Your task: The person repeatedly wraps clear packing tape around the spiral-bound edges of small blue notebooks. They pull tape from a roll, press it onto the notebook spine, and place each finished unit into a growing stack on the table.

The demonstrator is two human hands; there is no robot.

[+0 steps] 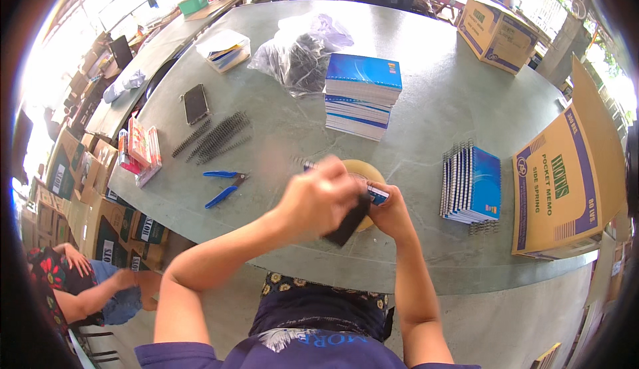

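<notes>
- Across most of our view: grey-green table (459,96), carrying everything below.
- On its right side, an open cardboard box (552,183); a second box (496,36) farther back.
- Toward the back, a clear plastic bag (293,56) with dark stuff inside, just beside a tall stack of blue notebooks (359,99).
- Right of the hands, a lower pile of coil-bound notebooks (484,183).
- Off left, a bundle of dark coils (219,136), near blue-handled pliers (221,198).
- Left hand (323,199): blurred, fingers curled in above the pad; we can't tell what it pinches.
- Right hand (391,214): grasping the pad at its right end.
- Yellow disc (367,169): under the hands.
- Pad (346,228): between the hands, above the disc, dark face showing. We'd judge it light and bendy, sheets apt to slide. Hold it flat by the edge away from the binding, sheets squared.
- Single coil (303,163): pokes out beside the left hand. Probably springy, easily kinked; we'd pinch lightly near its end.
</notes>
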